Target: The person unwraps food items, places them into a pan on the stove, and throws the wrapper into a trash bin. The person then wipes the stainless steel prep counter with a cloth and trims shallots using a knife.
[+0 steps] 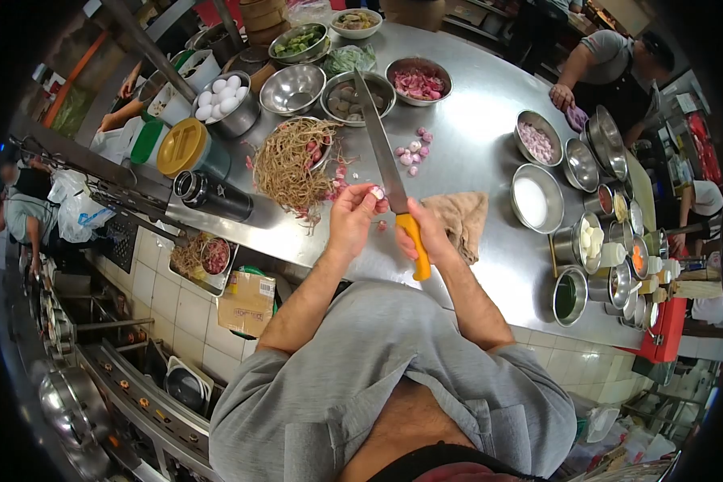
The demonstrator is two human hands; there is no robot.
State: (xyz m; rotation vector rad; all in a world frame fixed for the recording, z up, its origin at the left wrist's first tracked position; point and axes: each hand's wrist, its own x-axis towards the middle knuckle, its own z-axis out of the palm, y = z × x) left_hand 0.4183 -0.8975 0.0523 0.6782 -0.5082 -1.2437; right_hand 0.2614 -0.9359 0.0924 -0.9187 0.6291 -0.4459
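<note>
Knife [388, 169] points away, gripped by right hand [433, 231], apparently to keep its edge beside the shallot [377, 193] left hand [350, 222] pinches.

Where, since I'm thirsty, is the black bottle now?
In the head view, the black bottle is at left, just below the yellow-lidded container and left of the left hand.
</note>
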